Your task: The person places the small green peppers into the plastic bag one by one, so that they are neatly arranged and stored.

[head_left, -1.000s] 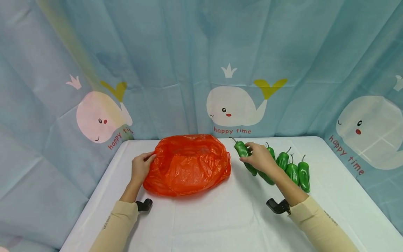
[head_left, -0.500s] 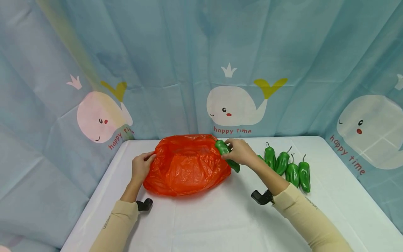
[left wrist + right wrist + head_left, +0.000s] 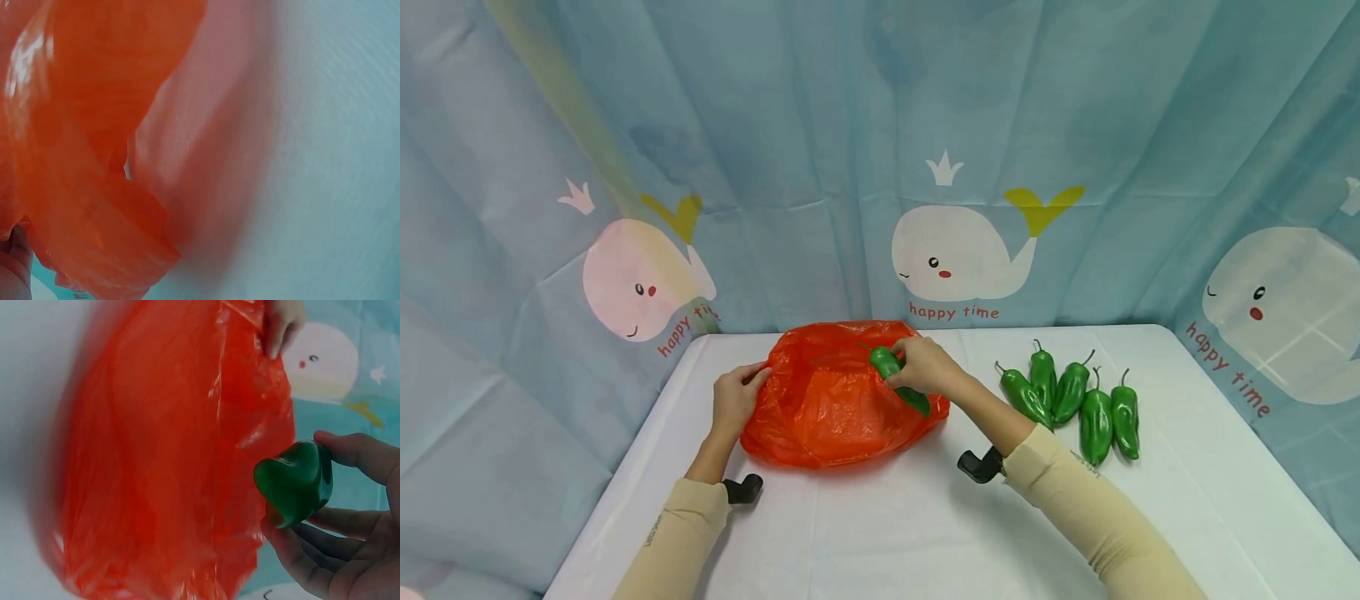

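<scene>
An orange-red plastic bag (image 3: 842, 417) lies on the table with its mouth spread. My left hand (image 3: 734, 402) pinches the bag's left rim; in the left wrist view only a bit of that hand (image 3: 17, 265) shows beside the plastic. Over the right side of the bag's mouth, my right hand (image 3: 928, 367) holds a green pepper (image 3: 887, 364), its stem pointing up and left. The right wrist view shows that pepper (image 3: 297, 481) end-on between the thumb and fingers, with the bag (image 3: 162, 456) behind it.
Several more green peppers (image 3: 1096, 425) lie grouped on the right of the white-covered table (image 3: 880, 533). A light blue curtain (image 3: 820, 150) printed with whales stands along the back and sides.
My right hand has carried the pepper leftward, from beside the other peppers to over the bag's mouth. The left hand and the bag have stayed in place.
</scene>
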Available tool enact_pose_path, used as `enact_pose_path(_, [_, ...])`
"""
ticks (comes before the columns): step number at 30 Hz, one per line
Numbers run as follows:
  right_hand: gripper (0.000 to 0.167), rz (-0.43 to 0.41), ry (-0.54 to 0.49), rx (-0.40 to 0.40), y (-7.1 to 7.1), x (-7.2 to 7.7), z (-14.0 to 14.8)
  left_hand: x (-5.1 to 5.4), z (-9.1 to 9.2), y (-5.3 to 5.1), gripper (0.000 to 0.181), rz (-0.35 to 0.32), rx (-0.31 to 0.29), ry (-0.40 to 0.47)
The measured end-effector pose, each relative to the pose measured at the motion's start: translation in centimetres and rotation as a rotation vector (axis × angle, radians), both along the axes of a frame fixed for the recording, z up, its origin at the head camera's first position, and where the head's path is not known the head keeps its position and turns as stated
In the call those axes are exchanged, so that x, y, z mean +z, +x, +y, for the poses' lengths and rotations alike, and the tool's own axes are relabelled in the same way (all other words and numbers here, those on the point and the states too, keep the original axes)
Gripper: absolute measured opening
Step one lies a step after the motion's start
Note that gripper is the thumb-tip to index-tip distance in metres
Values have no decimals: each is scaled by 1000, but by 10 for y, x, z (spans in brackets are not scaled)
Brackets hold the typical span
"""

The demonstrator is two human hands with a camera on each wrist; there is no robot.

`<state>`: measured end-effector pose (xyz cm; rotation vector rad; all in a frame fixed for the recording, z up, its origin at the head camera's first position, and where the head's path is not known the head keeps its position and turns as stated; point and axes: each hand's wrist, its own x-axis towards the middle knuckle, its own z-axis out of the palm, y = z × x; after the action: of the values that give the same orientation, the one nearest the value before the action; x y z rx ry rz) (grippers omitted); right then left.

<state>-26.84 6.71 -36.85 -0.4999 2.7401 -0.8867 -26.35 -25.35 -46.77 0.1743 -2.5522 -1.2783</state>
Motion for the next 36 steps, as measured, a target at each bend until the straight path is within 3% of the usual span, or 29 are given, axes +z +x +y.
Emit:
enact_pose_path(9, [54,-82,-43,-7,-9,-15,-28,-1,0,-1,36,16,8,-17])
enact_pose_path(16, [40,-92,-93,-34,-6,-33,-60,0,2,-2,34,33,7,-34])
enact_pose_path(22, [28,-71,-103,-109,-3,-45,-86,0,5,-2,31,61,4,-40])
enact_pose_path(28, [32,-51,-103,-200,0,-58,-111,-3,3,-3,31,49,12,-31])
enact_pose_path(36, [36,-172,-139,-345,9,-73,-141,-4,2,-5,31,54,9,-41])
